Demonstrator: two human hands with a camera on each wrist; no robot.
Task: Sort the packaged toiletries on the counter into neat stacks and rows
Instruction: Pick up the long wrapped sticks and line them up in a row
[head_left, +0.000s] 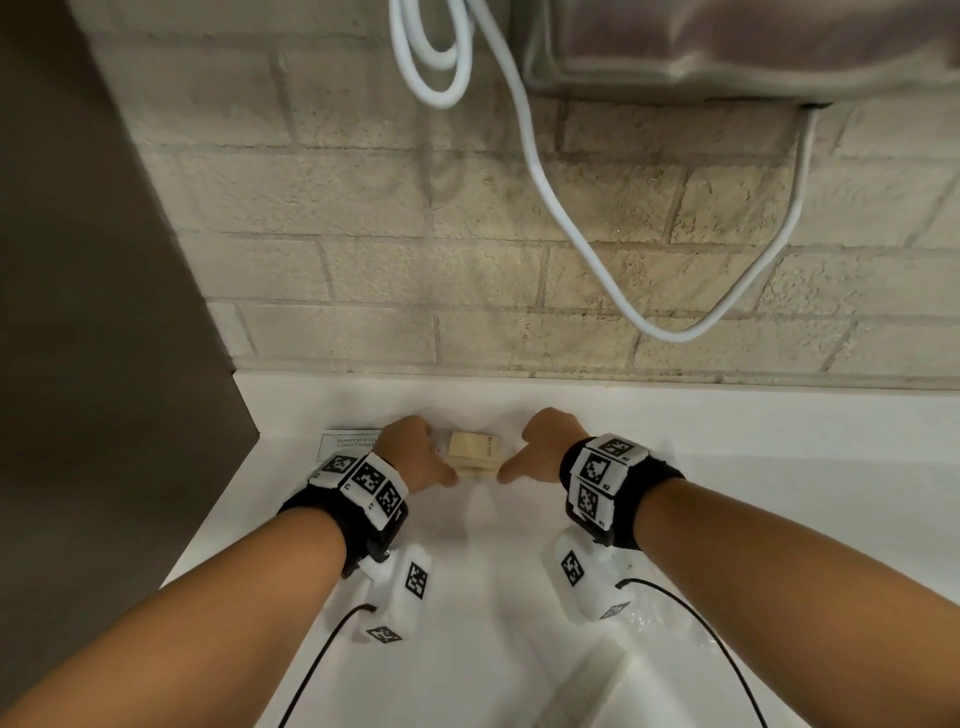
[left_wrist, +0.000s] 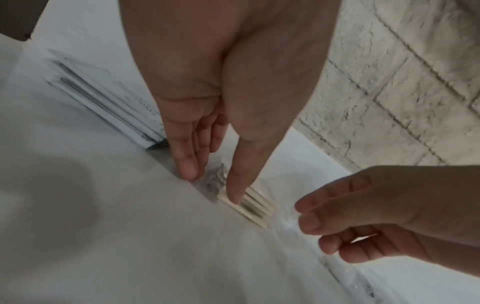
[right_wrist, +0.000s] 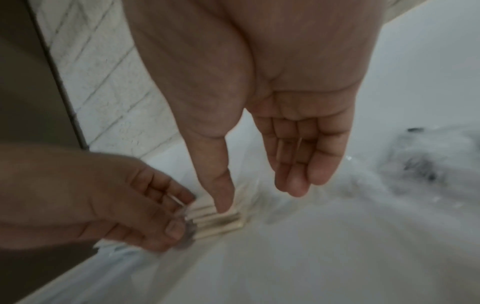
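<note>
A small stack of beige flat items in clear wrap (head_left: 475, 449) lies on the white counter (head_left: 727, 441) near the brick wall. My left hand (head_left: 441, 462) is at the stack's left end, its thumb lying along the near edge (left_wrist: 255, 209) and its fingers (left_wrist: 188, 166) straight at the wrap's end. My right hand (head_left: 514, 457) is at the right end, thumb tip touching the stack (right_wrist: 218, 223) and straight fingers (right_wrist: 296, 185) hovering past the far side. A stack of white shampoo sachets (head_left: 348, 444) lies just left of my left hand (left_wrist: 211, 183). My right hand (right_wrist: 259, 197) holds nothing.
A dark panel (head_left: 78, 312) bounds the counter on the left. A white hose (head_left: 540, 171) hangs down the brick wall from a wall-mounted unit (head_left: 727, 47). The sink basin (head_left: 649, 691) lies near me on the right. Crumpled clear packets (right_wrist: 420, 162) lie further right.
</note>
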